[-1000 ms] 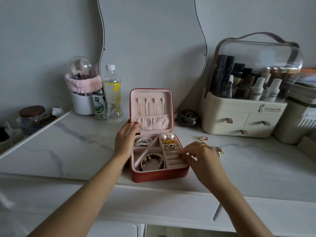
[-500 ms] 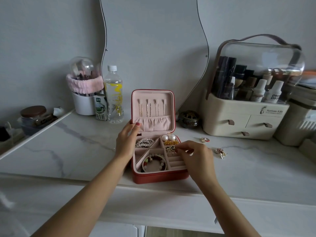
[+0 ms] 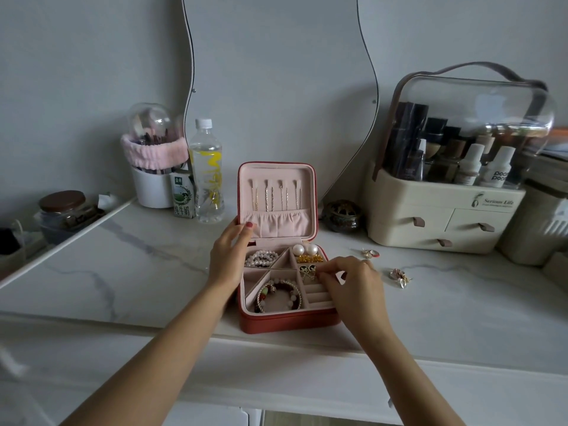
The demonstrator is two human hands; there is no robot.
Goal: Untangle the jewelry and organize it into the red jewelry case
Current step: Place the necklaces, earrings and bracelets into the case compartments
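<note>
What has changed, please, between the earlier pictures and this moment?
The right hand moved from the case's right edge inward, over the ring slots, its fingers now at the dark earrings. The left hand stays on the red jewelry case; the table pieces stayed put.

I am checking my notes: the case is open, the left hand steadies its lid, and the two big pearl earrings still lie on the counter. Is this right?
Not quite. In the head view the pearl earrings sit inside the red case, in its back right compartment. The left hand does rest against the lid.
</note>
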